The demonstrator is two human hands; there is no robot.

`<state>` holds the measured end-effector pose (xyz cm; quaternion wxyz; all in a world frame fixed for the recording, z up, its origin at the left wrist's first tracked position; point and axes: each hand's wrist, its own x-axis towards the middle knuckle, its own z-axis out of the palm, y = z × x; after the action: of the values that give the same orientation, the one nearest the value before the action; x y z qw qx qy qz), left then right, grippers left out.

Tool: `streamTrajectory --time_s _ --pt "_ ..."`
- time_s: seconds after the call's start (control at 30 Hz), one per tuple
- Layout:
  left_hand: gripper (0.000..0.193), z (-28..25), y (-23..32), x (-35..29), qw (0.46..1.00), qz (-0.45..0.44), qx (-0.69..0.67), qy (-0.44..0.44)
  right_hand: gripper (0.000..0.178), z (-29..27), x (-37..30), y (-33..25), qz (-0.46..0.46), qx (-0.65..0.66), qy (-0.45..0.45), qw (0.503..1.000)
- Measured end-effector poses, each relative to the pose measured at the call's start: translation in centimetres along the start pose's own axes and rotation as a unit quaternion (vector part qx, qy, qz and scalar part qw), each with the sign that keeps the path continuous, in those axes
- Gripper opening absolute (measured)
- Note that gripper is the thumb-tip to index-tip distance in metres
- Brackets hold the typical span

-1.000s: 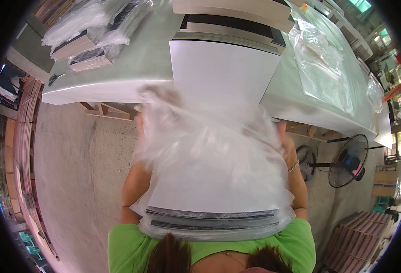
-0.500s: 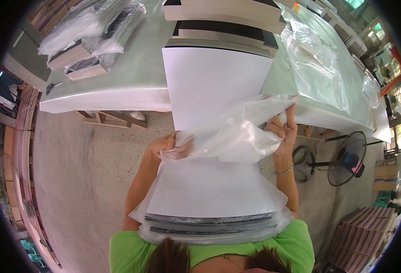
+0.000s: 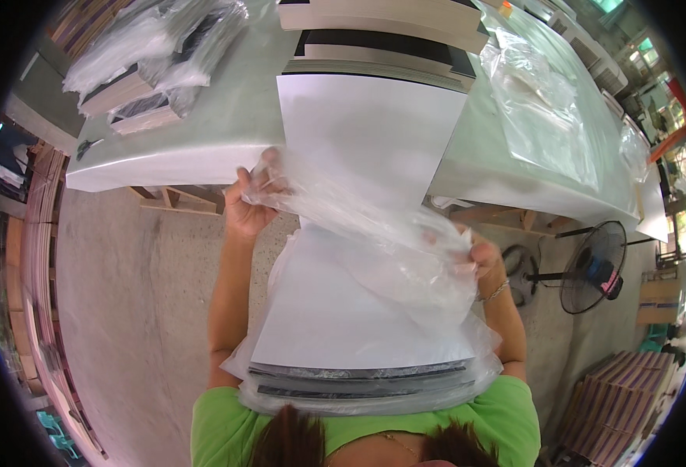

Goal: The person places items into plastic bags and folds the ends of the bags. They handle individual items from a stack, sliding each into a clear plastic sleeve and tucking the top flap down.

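Stack of flat white rectangular panels with dark edges [image 3: 350, 311], running from the chest out onto the pale grey-green bench [image 3: 226, 124], far end resting on the bench edge. Near end wrapped in a clear crinkly plastic bag [image 3: 405, 249], bunched up across the middle. Left hand [image 3: 251, 204] raised near the bench edge, fingers closed pinching the bag's upper corner. Right hand [image 3: 479, 257] lower, bracelet on the wrist, fingers curled shut into the plastic on the other side. More bagged panel bundles [image 3: 144, 74] piled at the far left of the bench, loose clear plastic sheets [image 3: 541, 109] on the right. Black standing fan [image 3: 596, 265] on the concrete floor to the right, brown cardboard stacks [image 3: 619, 397] beside it. Open floor on the left.
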<state>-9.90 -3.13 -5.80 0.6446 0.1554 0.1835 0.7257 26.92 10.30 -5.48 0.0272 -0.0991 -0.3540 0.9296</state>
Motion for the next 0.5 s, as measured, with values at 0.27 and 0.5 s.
streamTrajectory --time_s 0.27,0.5 --pt "0.025 2.7 1.7 1.3 0.954 -0.054 0.287 0.07 0.074 -2.0 -3.2 0.6 -0.09 -0.046 0.101 0.99" --pt "0.021 1.7 1.1 3.1 0.908 0.155 0.382 0.077 0.047 3.3 -1.6 -3.4 -0.209 -0.055 0.148 0.965"
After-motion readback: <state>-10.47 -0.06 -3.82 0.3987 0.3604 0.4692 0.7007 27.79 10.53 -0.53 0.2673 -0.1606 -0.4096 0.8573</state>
